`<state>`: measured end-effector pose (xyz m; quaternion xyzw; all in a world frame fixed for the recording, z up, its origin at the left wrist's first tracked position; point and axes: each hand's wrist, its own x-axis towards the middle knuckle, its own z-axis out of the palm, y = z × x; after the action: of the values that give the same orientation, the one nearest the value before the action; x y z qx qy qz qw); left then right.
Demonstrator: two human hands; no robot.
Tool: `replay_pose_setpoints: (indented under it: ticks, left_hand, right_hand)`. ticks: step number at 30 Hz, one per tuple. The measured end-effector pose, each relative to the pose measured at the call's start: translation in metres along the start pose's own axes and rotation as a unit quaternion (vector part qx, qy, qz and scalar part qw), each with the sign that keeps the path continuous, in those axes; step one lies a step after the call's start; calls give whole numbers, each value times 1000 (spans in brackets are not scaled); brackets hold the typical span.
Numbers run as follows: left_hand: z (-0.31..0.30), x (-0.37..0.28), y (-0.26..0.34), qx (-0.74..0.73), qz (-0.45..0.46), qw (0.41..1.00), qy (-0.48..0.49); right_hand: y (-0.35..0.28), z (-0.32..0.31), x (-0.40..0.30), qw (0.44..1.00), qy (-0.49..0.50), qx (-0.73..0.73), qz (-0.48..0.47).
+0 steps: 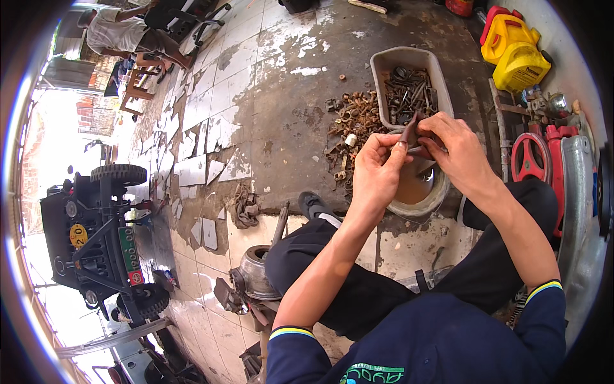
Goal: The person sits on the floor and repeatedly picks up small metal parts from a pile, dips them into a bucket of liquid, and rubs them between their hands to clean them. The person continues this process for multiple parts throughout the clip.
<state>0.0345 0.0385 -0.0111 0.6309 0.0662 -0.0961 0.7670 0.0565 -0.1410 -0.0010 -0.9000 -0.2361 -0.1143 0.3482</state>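
My left hand (381, 165) and my right hand (448, 144) are close together, both gripping a strip of dark reddish-brown sheet (410, 130), perhaps sandpaper, folded between the fingers. Whether a small part is inside the fold is hidden. Beneath the hands is a round tub (439, 199) of brownish liquid, partly covered by them. Just beyond it stands a grey rectangular plastic bin (378, 86) holding dark bolts and metal parts (412, 91). A pile of rusty nuts and bolts (357, 115) lies on the floor left of the bin, with a small white piece (351, 139) among them.
Yellow jugs (522, 65) and a red jack (554, 158) stand along the right wall. A metal housing (259, 273) is beside my left knee. A rag (245, 206) and broken tiles (192, 170) lie leftward. Further off are a jeep (91, 245) and a person (120, 33).
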Motion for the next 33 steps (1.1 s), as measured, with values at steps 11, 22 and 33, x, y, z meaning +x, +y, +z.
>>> replay_pose_setpoints:
  ticks: [11,22,33]
  left_hand:
    - [-10,1,8,-10,34,997,-66]
    - [-9,0,14,-70,7,985,-155]
    - [-5,8,10,319,328,889,-36]
  right_hand:
    - [-6,-1,-2,962,-24,262,76]
    - [2,-3,1,873,-12,452,182]
    - [-6,-12,1,921,-30,342,182]
